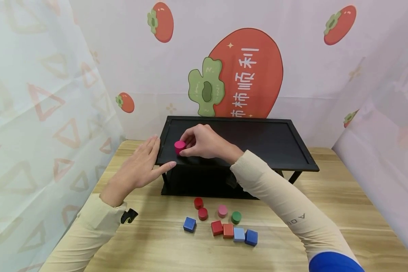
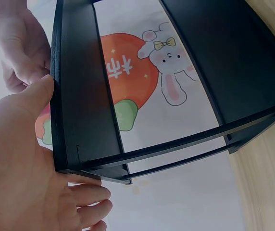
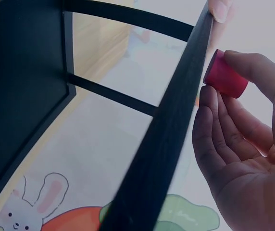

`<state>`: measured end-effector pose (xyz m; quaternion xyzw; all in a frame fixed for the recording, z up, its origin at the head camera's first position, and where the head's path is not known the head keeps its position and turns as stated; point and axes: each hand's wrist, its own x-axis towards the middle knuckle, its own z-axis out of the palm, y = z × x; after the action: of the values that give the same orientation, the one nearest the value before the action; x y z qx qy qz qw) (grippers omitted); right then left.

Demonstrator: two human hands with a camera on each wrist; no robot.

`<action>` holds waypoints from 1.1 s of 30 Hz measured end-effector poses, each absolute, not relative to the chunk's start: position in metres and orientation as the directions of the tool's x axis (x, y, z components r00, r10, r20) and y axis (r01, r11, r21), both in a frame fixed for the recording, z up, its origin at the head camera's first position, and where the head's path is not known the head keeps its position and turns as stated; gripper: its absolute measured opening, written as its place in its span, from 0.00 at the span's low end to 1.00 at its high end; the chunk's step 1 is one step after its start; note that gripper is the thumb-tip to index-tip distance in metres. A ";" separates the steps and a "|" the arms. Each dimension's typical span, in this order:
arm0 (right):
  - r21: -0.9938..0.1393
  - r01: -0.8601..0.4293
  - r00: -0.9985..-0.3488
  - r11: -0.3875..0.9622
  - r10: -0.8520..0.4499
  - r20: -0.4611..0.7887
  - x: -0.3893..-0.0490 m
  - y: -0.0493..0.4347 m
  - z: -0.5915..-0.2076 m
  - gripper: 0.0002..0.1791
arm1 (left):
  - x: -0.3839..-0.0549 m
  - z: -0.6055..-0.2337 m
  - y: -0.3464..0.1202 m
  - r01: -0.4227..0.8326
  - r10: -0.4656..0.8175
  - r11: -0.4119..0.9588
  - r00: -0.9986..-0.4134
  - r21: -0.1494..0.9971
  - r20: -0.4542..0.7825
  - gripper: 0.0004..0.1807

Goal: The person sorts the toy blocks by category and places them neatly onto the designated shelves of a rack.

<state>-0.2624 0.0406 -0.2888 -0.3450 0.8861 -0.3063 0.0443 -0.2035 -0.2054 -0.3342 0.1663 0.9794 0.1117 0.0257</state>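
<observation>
A magenta cylinder block [image 1: 180, 147] is pinched between the thumb and fingers of my right hand [image 1: 204, 142], over the left end of the black shelf's top [image 1: 244, 139]. In the right wrist view, the cylinder block [image 3: 228, 77] is close against the shelf's edge, with the thumb on one side. My left hand [image 1: 141, 164] rests at the shelf's left front corner, fingers straight along the side and thumb spread along the front. The left wrist view has this hand [image 2: 27, 163] against the black edge, with its other fingertips showing past the corner.
On the wooden table [image 1: 149, 234] before the shelf lie two red cylinders [image 1: 203, 214], a pink cylinder [image 1: 222, 211] and a green one [image 1: 236, 217]. Nearer are a blue cube [image 1: 189, 224] and a row of several cubes [image 1: 228, 231]. A printed curtain [image 1: 312, 75] hangs behind.
</observation>
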 end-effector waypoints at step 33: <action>-0.529 -0.612 -0.745 0.588 -0.654 0.135 -0.244 0.069 -0.278 0.22 | -0.205 -0.335 -0.206 0.313 0.326 0.917 -0.945 0.246 -0.015 0.60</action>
<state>-0.2436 0.0694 -0.2776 -0.3554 0.8903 -0.2825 0.0368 -0.2050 -0.2058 -0.3352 0.1631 0.9787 0.1212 0.0278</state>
